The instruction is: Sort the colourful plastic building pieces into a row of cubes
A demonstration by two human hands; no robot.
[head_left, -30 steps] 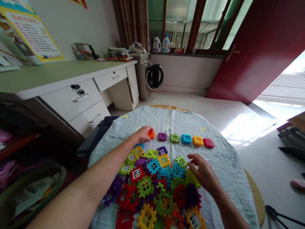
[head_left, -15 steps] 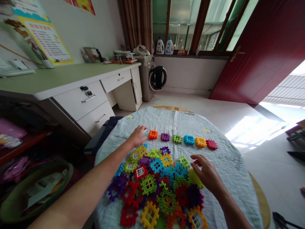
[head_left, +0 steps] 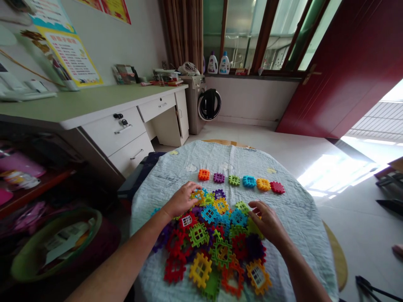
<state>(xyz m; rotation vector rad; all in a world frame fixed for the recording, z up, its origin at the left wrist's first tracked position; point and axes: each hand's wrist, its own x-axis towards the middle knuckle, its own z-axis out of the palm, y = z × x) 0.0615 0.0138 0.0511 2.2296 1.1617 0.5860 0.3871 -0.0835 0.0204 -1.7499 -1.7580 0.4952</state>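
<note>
My left hand (head_left: 183,200) is over the upper left of a heap of plastic window-shaped blocks, its fingers apart beside a yellow block (head_left: 198,195). At the heap's right side, my right hand (head_left: 266,219) has its fingers apart near a light green block (head_left: 242,207). Neither hand visibly holds a block. Beyond the heap runs a row of single blocks: orange (head_left: 204,175), purple (head_left: 219,178), green (head_left: 234,180), blue (head_left: 249,181), yellow (head_left: 263,184) and red (head_left: 277,187).
The round table has a pale blue cloth (head_left: 302,218). A desk (head_left: 107,98) with drawers and a washing machine (head_left: 195,100) stand beyond it on the left. A green basket (head_left: 22,262) is at lower left, and a red door (head_left: 333,79) is at right.
My left hand has come down from beside the orange block to the heap's upper left. My right hand has stayed at the right side of the heap. The view has shifted slightly.
</note>
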